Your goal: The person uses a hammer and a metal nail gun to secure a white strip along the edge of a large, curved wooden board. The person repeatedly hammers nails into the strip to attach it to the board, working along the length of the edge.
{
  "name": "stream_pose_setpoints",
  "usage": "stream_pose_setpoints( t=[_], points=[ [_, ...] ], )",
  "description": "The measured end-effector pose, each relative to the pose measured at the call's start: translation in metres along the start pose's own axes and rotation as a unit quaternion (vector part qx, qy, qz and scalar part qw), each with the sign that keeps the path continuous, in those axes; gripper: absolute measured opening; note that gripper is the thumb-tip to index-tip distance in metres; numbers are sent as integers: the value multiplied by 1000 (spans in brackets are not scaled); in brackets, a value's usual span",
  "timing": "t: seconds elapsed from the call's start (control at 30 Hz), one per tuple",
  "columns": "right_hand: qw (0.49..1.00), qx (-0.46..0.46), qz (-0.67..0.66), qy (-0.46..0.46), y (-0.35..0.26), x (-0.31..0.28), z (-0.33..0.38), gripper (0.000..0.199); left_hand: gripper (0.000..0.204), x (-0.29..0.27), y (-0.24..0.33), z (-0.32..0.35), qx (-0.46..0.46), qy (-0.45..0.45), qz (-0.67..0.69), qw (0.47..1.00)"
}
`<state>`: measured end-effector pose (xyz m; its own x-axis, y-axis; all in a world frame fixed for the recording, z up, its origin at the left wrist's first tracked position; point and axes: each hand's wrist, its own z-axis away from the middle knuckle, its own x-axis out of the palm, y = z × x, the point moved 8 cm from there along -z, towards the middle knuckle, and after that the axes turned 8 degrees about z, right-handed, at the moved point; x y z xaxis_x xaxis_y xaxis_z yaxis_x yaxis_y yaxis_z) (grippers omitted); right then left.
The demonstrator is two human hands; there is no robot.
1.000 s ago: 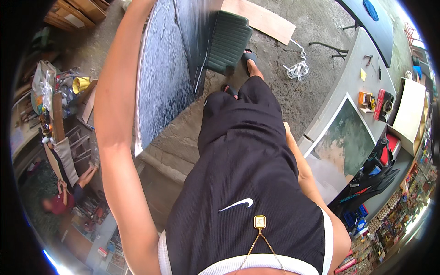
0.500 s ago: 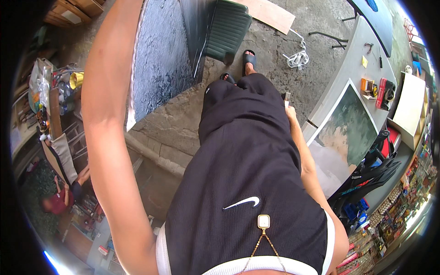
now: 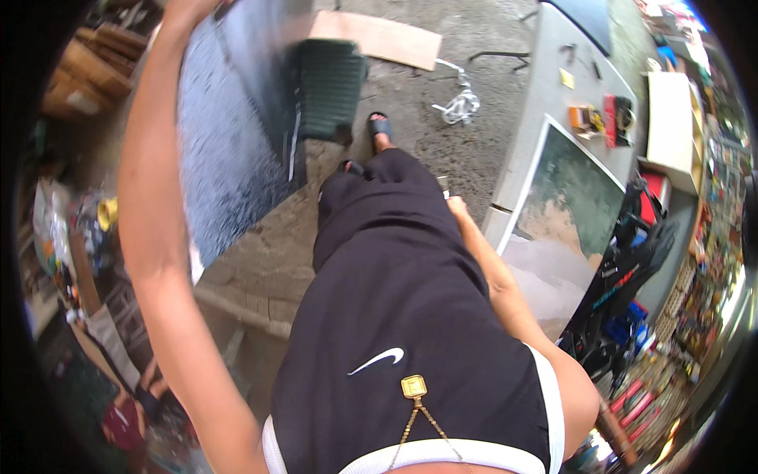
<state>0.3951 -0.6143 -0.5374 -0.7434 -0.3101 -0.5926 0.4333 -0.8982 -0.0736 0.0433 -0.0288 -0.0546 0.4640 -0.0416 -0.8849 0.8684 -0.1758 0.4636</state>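
Reaching up along the left, my left hand (image 3: pixel 189 9) is at the top of a large painted canvas (image 3: pixel 225 158), dark blue-grey with a pale edge. Its fingers seem closed on the canvas rim, though the view's border cuts them off. Low by my right thigh, my right hand (image 3: pixel 456 207) is closed around a small tool with a silvery end (image 3: pixel 444 187); most of the tool is hidden. Close behind the canvas stands a dark green ribbed chair (image 3: pixel 328 91).
A grey table (image 3: pixel 513 170) at the right bears a green and beige painting (image 3: pixel 564 205), small boxes and hand tools. A plywood board (image 3: pixel 379 38) and a coiled white cord (image 3: pixel 458 107) lie on the floor. Another person in dark red (image 3: pixel 122 424) is at lower left.
The whole view has shifted, so most things sit further left. My left hand has come into sight at the canvas's top, where there is some motion blur. My right hand keeps its tool.
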Motion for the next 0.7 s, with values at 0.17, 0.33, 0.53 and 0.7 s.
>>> stream_pose_setpoints(
  t=[0.17, 0.33, 0.53, 0.7],
  points=[
    [995, 22, -95, -1, -4, -10, 24, 61, 35, 32, -33, -40, 31, -66, 43, 996],
    [981, 20, -193, 21, -35, -65, 50, 66, 37, 29, -42, -26, 1, -105, 99, 989],
    [820, -187, -519, 155, -126, -250, 148, 74, 39, 4, -19, 20, -38, -44, 18, 998],
    [648, -374, -437, 500, -102, -455, 272, 47, 50, 17, 19, 20, -67, -95, 0, 993]
  ],
)
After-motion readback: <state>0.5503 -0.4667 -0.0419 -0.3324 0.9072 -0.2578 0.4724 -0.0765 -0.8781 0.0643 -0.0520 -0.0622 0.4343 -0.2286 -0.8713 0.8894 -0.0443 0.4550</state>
